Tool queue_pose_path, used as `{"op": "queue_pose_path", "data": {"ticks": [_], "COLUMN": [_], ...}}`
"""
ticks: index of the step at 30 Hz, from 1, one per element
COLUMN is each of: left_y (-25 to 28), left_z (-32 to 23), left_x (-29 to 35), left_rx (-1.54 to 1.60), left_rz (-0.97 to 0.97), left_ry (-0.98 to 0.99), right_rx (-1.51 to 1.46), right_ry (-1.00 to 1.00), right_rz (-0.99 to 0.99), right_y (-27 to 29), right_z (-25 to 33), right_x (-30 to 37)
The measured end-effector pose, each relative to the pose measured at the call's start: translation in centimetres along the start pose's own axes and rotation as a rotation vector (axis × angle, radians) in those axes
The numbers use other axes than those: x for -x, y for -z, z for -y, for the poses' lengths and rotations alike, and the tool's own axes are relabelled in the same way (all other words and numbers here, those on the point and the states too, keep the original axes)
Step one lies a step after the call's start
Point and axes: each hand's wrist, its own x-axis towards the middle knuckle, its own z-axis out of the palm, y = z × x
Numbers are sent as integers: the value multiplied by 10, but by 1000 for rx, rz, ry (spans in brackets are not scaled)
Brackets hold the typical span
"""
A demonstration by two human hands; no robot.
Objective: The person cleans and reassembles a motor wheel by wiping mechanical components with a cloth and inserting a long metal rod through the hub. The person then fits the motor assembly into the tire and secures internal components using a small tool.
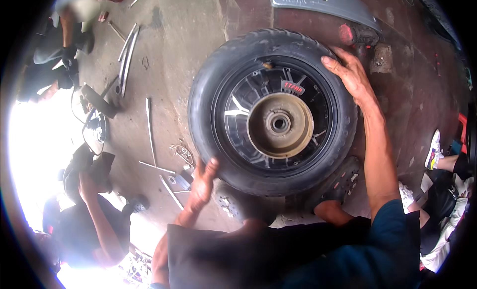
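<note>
In front of me a scooter wheel lies on its side, its black rim turned up. Around the rim sits a thick black tyre [206, 90], and a brass-coloured brake drum [256, 125] with a bearing hole is at its middle. My right hand [352, 76] grips the tyre at the upper right, thumb on the sidewall and fingers over the tread. At the lower left my left hand [200, 185] is beside the tread, thumb and fingers apart; its thumb tip overlaps the tyre's edge, and contact is unclear. My feet in grey clogs [241, 203] flank the near side of the wheel.
Beyond the wheel lie a grey curved panel [318, 5] and a red-and-black power tool [358, 35]. Several metal bars [128, 55] and a long rod [150, 130] are scattered on the left floor. Other people sit at the left; another person's shoe [435, 149] shows at the right.
</note>
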Motion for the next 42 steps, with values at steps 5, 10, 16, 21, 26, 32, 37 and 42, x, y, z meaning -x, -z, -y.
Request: {"op": "queue_pose_path", "data": {"ticks": [5,10,16,21,26,32,37,42], "left_y": [-9,2,-54,-82,-78,-74,-75,-79], "left_z": [14,-61,-63,-64,-65,-59,-57,-62], "left_x": [31,26,-5,-17,-18,-3,-5,-14], "left_rx": [-213,-1159,-641,-796,-715,-619,-538,-549], "left_rz": [173,237,200,177,183,237,240,205], "left_ry": [223,52,-385,-550,-649,-576,-532,-539], "right_rx": [170,284,445,415,439,434,422,453], "right_ry": [179,500,632,595,606,678,674,651], "right_rz": [60,-196,56,-23,0,14,24,19], "right_y": [-10,-36,-49,-62,-61,-60,-60,-59], "right_z": [16,40,24,11,10,13,16,22], "right_x": [-11,30,92,101,107,114,111,103]}}
